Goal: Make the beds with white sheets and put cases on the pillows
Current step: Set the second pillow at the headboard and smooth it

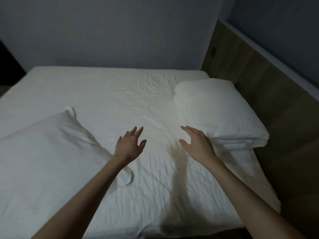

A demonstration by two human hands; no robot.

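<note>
hands (130, 145) open, above white sheet (138, 104)

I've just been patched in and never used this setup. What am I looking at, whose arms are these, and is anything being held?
There is no machine. A person wears one camera on the head, looking down over a bed, and the two bare arms are theirs. The left hand and right hand are both spread open above a wrinkled white sheet and hold nothing. A flat pillow lies at the left. A plump pillow lies at the right, beside the right hand and near a wooden headboard.
</note>
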